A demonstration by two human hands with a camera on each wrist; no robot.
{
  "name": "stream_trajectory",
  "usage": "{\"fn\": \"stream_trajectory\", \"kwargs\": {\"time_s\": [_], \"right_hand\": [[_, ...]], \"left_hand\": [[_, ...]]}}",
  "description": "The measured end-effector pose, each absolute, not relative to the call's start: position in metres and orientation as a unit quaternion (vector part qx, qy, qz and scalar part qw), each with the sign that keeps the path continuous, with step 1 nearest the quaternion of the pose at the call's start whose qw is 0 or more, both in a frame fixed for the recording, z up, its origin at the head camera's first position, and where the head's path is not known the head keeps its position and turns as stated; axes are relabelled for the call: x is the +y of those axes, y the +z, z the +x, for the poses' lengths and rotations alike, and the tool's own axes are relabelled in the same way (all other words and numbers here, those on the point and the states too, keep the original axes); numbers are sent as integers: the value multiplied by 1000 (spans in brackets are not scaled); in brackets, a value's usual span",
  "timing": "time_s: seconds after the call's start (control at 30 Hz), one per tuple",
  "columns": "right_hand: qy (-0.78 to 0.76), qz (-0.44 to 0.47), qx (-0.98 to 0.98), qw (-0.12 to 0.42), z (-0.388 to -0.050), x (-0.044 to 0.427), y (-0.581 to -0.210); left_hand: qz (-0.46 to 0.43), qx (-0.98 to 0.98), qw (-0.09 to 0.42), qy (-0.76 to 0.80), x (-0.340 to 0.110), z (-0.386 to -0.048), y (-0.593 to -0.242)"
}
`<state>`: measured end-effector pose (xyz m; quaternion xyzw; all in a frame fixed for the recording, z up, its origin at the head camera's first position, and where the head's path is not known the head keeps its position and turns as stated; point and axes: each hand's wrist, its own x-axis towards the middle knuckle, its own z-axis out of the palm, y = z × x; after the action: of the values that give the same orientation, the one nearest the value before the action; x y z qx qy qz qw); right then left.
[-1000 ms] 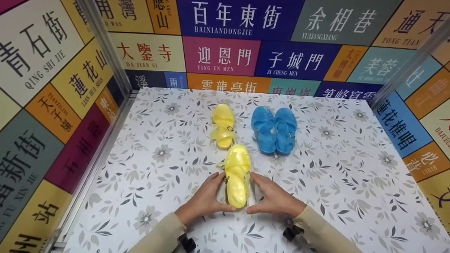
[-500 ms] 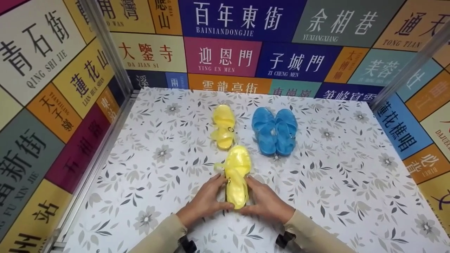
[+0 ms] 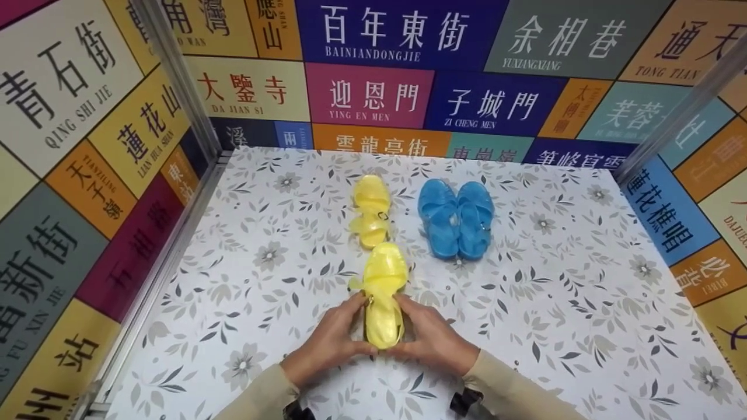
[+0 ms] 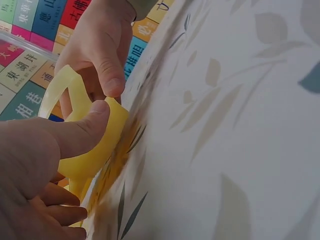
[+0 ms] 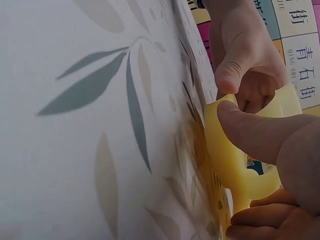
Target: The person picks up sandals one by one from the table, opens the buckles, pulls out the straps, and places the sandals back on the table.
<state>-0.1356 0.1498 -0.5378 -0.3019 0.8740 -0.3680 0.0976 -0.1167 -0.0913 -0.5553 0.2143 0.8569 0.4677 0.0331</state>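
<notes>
A yellow jelly sandal (image 3: pixel 385 274) lies toe away from me in the head view, its heel held from both sides. My left hand (image 3: pixel 332 338) grips its left side, and my right hand (image 3: pixel 435 335) grips the right. Both thumbs press the back of the heel, which shows in the left wrist view as a yellow heel cup (image 4: pixel 107 132) with a strap. From the right wrist, the same heel (image 5: pixel 225 145) appears close to the tabletop. A second yellow sandal (image 3: pixel 372 192) lies just beyond the held one's toe, slightly to the left.
To the right of the far yellow sandal, a pair of blue sandals (image 3: pixel 437 233) lies side by side. All rest on a white tabletop (image 3: pixel 560 315) with a leaf and flower print. Panels of coloured street-name signs (image 3: pixel 373 96) wall the back and sides.
My right hand has come in from the right and now holds the near yellow sandal too. That sandal has shifted slightly left with both hands. The other sandals stay put.
</notes>
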Motion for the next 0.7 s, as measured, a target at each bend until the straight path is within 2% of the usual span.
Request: {"fn": "stream_trajectory", "kwargs": {"time_s": [0.4, 0.7], "right_hand": [[-375, -326, 861, 105, -132, 132, -525], [-368, -362, 853, 76, -142, 111, -517]], "left_hand": [[198, 861, -5, 468, -113, -101, -543], [160, 871, -12, 465, -129, -104, -532]]}}
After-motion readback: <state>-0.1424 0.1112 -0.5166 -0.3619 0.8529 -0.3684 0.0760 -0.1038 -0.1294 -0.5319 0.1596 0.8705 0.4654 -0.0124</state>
